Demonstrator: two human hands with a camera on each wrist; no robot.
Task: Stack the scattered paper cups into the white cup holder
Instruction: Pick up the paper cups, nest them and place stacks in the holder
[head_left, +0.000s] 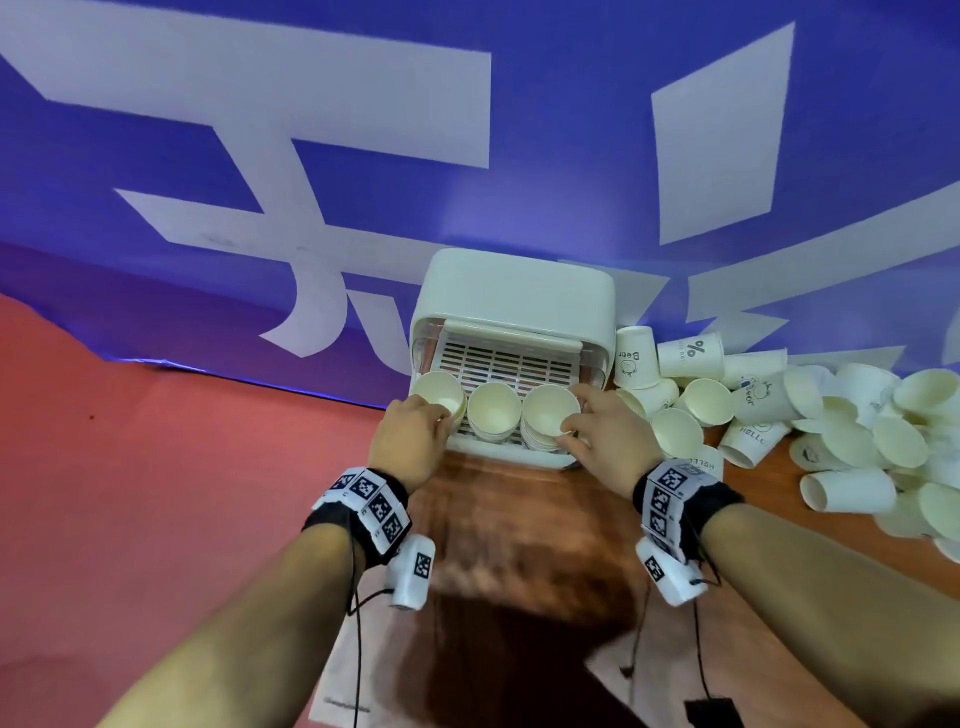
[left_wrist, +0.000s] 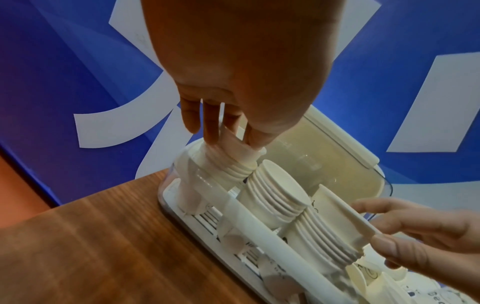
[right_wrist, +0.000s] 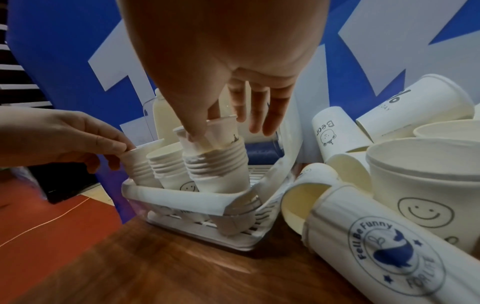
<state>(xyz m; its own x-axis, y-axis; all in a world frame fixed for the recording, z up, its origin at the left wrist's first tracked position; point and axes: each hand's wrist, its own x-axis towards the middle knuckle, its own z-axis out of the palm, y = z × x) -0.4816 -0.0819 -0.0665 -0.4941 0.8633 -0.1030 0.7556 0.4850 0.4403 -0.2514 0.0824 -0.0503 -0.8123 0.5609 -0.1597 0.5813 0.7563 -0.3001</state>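
The white cup holder (head_left: 519, 296) stands open against the blue banner, with three leaning stacks of paper cups in its slatted tray. My left hand (head_left: 441, 415) pinches the rim of the top cup on the left stack (head_left: 439, 392); the left wrist view shows its fingers (left_wrist: 210, 131) curled on that cup (left_wrist: 239, 148). My right hand (head_left: 569, 428) pinches the rim of the top cup on the right stack (head_left: 548, 415), with thumb and forefinger on that cup (right_wrist: 221, 131) in the right wrist view. The middle stack (head_left: 493, 410) is untouched.
Several loose printed paper cups (head_left: 841, 415) lie in a heap on the wooden table (head_left: 519, 545) right of the holder, some nested (right_wrist: 363, 236). The blue banner (head_left: 208, 156) rises just behind. Red floor (head_left: 156, 467) lies off the table's left edge.
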